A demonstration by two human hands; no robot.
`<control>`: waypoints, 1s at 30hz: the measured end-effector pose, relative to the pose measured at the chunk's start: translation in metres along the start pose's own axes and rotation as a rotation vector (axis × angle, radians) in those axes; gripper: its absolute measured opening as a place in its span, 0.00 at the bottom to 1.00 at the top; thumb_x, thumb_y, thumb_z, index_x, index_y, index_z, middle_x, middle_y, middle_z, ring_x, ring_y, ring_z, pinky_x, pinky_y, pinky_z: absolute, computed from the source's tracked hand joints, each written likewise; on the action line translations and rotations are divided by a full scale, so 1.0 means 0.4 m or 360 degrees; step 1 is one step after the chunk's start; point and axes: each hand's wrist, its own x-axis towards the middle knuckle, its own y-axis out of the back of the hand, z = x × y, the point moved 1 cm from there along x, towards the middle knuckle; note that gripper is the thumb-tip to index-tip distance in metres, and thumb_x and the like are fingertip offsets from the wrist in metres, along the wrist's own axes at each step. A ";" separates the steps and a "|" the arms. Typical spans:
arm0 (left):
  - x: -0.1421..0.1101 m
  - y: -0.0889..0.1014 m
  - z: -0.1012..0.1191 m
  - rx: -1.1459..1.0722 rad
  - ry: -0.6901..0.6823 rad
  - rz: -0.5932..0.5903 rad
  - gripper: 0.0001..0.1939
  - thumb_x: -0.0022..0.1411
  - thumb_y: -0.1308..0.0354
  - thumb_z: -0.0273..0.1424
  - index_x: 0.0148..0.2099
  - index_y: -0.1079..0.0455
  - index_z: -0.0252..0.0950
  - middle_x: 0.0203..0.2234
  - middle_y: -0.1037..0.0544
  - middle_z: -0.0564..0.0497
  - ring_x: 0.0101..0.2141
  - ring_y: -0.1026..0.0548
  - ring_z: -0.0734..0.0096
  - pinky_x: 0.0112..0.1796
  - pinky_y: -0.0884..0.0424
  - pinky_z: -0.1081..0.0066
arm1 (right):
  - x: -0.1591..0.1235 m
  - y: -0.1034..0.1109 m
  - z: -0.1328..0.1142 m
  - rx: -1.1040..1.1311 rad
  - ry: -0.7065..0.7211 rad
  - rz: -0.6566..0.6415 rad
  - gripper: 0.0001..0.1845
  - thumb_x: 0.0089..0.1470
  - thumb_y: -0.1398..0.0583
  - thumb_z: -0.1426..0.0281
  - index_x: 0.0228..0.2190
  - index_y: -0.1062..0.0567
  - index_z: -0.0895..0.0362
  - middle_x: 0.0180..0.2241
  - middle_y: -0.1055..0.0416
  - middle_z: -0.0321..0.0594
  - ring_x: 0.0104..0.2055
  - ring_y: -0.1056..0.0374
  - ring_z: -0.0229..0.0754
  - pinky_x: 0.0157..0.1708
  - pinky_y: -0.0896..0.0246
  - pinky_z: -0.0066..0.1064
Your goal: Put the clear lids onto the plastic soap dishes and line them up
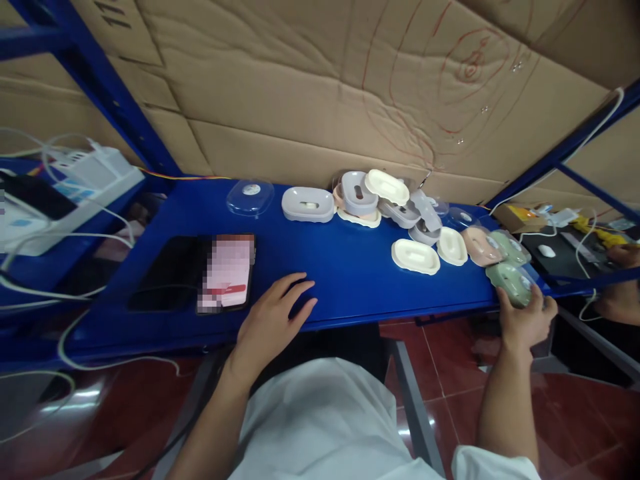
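My right hand (pixel 529 319) is at the right end of the blue table, its fingers curled round the near side of a green oval plastic dish (pixel 511 283). A second green dish (pixel 507 247) lies just behind that one, and a pinkish-beige dish (pixel 480 244) sits to its left. My left hand (pixel 275 317) rests near the table's front edge with fingers spread and nothing in them. Close to it on the left lies a phone (pixel 227 273) with a lit, blurred screen. Two cream oval pieces (pixel 415 257) lie right of the table's middle.
Grey and cream oval parts are piled along the back of the table (pixel 340 267), around a grey dish (pixel 359 193). A lone grey dish (pixel 307 203) and a clear lid (pixel 250 198) stand left of them. White cables and a power strip (pixel 95 170) are at far left; another person's hand (pixel 623 257) shows far right.
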 end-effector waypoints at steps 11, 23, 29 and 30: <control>-0.006 -0.006 -0.005 -0.0016 -0.0007 -0.0014 0.17 0.78 0.45 0.40 0.62 0.26 0.42 0.62 0.23 0.46 0.60 0.23 0.54 0.60 0.23 0.55 | 0.066 -0.054 -0.108 0.0089 0.0106 -0.0450 0.62 0.55 0.37 0.41 0.76 0.52 0.61 0.75 0.60 0.75 0.76 0.57 0.82 0.62 0.53 0.77; -0.003 -0.004 0.003 0.0001 -0.0019 0.0010 0.18 0.76 0.42 0.35 0.65 0.27 0.43 0.62 0.23 0.46 0.60 0.22 0.56 0.60 0.23 0.56 | -0.302 0.123 -0.530 0.0650 0.1739 -0.0812 0.21 0.74 0.48 0.65 0.62 0.26 0.49 0.65 0.28 0.51 0.65 0.29 0.56 0.61 0.38 0.55; -0.001 0.002 0.008 0.0074 -0.0120 -0.0001 0.24 0.73 0.38 0.35 0.69 0.30 0.46 0.69 0.31 0.44 0.67 0.29 0.50 0.63 0.26 0.51 | -0.360 0.193 -0.734 0.1169 0.2104 -0.1134 0.26 0.74 0.46 0.65 0.70 0.35 0.47 0.71 0.35 0.44 0.71 0.37 0.48 0.66 0.38 0.47; -0.001 0.003 0.008 0.0078 -0.0129 0.0011 0.24 0.73 0.37 0.35 0.68 0.29 0.46 0.69 0.30 0.44 0.67 0.30 0.49 0.63 0.27 0.50 | -0.352 0.179 -0.780 0.1181 0.2127 -0.1099 0.25 0.74 0.47 0.67 0.69 0.34 0.48 0.69 0.33 0.44 0.70 0.36 0.48 0.66 0.38 0.47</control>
